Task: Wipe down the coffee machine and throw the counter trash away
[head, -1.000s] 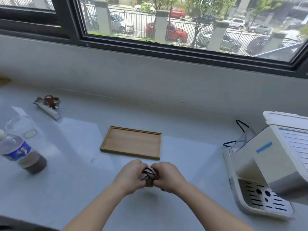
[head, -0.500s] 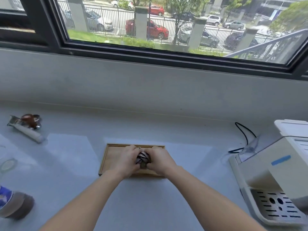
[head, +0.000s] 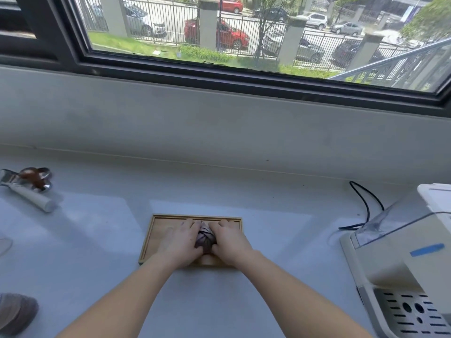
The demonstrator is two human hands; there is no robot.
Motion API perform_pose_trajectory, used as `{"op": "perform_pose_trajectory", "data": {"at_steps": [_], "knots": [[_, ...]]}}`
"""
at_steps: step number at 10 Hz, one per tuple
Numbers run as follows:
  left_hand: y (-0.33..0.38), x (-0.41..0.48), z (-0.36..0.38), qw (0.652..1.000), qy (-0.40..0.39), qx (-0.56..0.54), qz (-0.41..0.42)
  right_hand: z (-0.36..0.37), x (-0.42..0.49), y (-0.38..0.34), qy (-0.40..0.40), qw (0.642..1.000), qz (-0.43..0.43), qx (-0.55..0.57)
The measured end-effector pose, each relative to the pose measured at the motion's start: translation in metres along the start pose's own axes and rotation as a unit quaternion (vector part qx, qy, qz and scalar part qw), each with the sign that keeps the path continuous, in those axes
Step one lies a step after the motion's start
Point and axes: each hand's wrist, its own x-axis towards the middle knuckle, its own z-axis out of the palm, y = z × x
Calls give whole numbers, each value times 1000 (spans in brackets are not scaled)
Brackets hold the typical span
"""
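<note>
A bunched, dark striped cloth [head: 205, 237] rests on the wooden tray [head: 156, 230] in the middle of the counter. My left hand [head: 181, 241] presses against its left side and my right hand [head: 229, 240] against its right side, both gripping it from above. The white coffee machine [head: 400, 252] stands at the right edge, with its perforated drip tray [head: 410, 313] toward me and a blue tape strip on its side.
A portafilter with a pale handle and a brown tamper [head: 29, 186] lie at the far left. The bottom of a bottle [head: 14, 311] shows at the lower left. A black cable [head: 366, 206] runs behind the machine. A grey wall and a window close off the back.
Both hands have carried the cloth away from me, from the bare counter onto the wooden tray. The view has shifted forward, so the bottle and glass slid out at the left.
</note>
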Motion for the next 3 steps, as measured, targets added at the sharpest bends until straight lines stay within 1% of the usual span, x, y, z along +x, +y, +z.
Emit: {"op": "perform_pose_trajectory", "data": {"at_steps": [1, 2, 3], "knots": [[5, -5, -12, 1000, 21, -7, -10, -10, -4, 2, 0, 1000, 1, 8], [7, -6, -25, 999, 45, 15, -2, -22, -6, 6, 30, 999, -7, 12], [15, -8, -37, 996, 68, 57, -11, -38, -10, 9, 51, 999, -3, 12]]}}
